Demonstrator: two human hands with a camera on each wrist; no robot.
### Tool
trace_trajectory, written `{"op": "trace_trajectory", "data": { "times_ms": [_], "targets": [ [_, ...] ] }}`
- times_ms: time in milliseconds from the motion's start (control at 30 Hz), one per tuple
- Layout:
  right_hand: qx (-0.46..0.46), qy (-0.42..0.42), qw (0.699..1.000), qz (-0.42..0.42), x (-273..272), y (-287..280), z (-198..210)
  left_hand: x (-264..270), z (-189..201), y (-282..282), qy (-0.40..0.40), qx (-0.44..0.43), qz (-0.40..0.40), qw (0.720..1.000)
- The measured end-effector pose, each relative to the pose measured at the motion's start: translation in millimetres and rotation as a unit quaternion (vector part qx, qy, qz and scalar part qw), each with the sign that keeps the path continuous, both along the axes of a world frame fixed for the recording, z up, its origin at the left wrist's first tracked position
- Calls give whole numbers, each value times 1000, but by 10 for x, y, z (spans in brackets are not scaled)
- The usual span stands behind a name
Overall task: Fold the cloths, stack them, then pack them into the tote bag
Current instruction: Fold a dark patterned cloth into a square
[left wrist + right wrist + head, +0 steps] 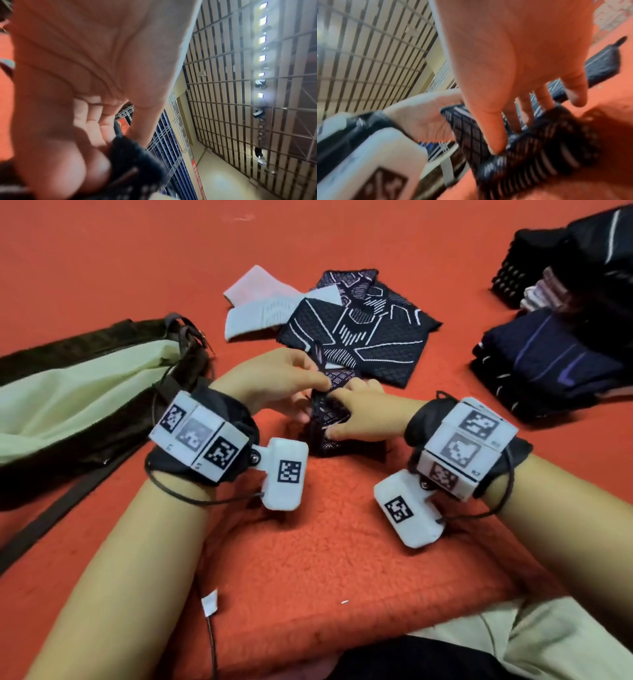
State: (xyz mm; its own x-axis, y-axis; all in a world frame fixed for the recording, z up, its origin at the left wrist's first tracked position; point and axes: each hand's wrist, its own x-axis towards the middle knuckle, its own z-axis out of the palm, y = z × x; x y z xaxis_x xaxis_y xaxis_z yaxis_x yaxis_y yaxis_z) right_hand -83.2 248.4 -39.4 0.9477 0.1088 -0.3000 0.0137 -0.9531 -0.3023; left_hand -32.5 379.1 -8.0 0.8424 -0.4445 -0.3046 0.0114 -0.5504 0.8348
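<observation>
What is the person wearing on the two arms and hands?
Both forearms are bare, no sleeves. Each wrist carries a black wrap with a white block bearing black square code markers, a smaller white marked box, and a thin dark cable. The left hand and right hand are ungloved.

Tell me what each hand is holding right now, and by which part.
Both hold the same dark patterned cloth. The left hand pinches its raised upper edge between thumb and fingers; the right hand grips the lower folded part, thumb on its near edge.
</observation>
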Motion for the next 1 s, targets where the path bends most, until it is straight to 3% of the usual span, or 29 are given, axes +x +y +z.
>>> {"op": "trace_trajectory", "data": {
  "times_ms": [67,200,367,633,767,867,1000],
  "targets": [
    [51,-10,999,-14,-55,-153,48,15,-13,-138,5,12,-14,1000],
    [114,-70,983,-125,-179,-466,36,40,-95,-349,16,33,-38,999],
    [302,5,934,-192,-287,-491,-51,-26,-266,-559,28,83,-63,994],
    [280,-5,943,-179,-211,-429,-201,8,-235,-492,66,48,-62,995],
    [273,-1,948,-167,-188,-447,-251,197,-163,-471,-73,78,-29,994],
    [268,-3,949,-166,-168,-446,-283,301,-136,-529,-159,165,-52,972],
    [255,-6,954,-155,-191,-465,-286,331,-157,-647,-161,307,-155,925]
  ]
}}
